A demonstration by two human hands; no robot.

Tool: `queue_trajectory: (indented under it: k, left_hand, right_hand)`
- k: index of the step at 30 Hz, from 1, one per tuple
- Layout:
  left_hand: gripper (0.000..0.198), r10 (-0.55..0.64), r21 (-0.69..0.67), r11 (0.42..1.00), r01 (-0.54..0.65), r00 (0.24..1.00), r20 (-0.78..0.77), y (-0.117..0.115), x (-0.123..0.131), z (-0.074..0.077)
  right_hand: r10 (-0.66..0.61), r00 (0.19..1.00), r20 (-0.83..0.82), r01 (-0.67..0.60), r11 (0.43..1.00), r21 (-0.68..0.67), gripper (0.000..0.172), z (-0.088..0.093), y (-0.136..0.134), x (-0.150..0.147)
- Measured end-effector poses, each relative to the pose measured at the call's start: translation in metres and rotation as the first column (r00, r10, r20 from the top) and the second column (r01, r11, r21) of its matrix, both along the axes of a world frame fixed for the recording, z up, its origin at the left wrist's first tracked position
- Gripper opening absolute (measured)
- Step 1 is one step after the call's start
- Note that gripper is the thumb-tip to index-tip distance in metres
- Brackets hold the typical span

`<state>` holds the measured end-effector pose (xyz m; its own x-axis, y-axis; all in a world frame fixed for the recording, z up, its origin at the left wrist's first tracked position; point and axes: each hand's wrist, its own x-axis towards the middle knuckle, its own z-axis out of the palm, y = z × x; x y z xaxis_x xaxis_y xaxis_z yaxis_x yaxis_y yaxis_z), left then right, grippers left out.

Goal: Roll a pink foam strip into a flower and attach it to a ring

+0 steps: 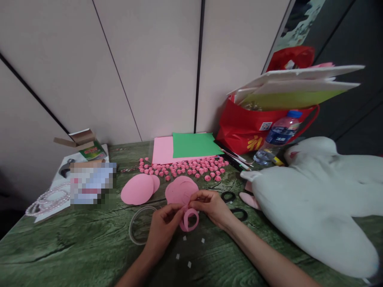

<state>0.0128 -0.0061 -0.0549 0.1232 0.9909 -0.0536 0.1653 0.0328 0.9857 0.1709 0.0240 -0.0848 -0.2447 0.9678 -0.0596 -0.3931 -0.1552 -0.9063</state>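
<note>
Between my two hands is a curled pink paper strip [191, 220], its loose coil hanging below my fingertips. My left hand [166, 223] pinches it from the left, thumb against fingers. From the right, my right hand [209, 205] pinches the paper's upper end. Just behind the fingers lies a pile of pink paper circles [181, 187]. More pink paper circles [137, 189] lie to the left. Several small rolled pink paper roses [185, 166] spread in rows farther back. A clear tape roll [134, 227] is partly hidden by my left hand.
Small white squares [189, 264] dot the green wood-patterned table [89, 255]. Two black rings [229, 197] lie right of my right hand. Green paper [194, 145], a red bag [236, 127] and a water bottle [278, 137] stand behind. A white plush toy [311, 199] fills the right; bead strings [49, 199] lie left.
</note>
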Motion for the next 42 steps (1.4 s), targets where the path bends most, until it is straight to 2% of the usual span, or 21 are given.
queue_trajectory:
  k: [7,16,25,33,42]
  left_hand:
    - [0.021,0.036,0.032,0.999,-0.037,0.999,0.016,0.0038,-0.0039,-0.004]
    - [0.021,0.026,0.016,1.0,-0.027,0.999,0.021,0.0026,-0.0036,-0.0044]
    - [0.021,-0.021,0.018,1.0,0.021,1.0,-0.006,0.0001,-0.0018,-0.0021]
    - [0.022,0.013,0.01,1.0,-0.013,0.999,0.033,0.0007,-0.0015,0.0031]
    - [0.023,-0.028,0.023,0.999,0.028,1.0,0.001,0.0003,-0.0011,0.0033]
  right_hand:
    - [0.061,0.997,0.049,-0.064,0.996,0.061,0.023,0.0034,-0.0004,0.0007]
    - [0.035,0.999,0.009,-0.035,0.999,0.016,0.024,-0.0001,0.0018,0.002]
    - [-0.014,0.997,0.071,0.01,0.998,0.06,0.02,-0.0006,0.0012,0.0005]
    - [0.053,0.994,0.096,-0.063,0.992,0.105,0.022,0.0057,-0.0007,0.001]
    - [0.026,0.998,0.062,-0.03,0.998,0.059,0.022,0.0009,0.0007,0.0012]
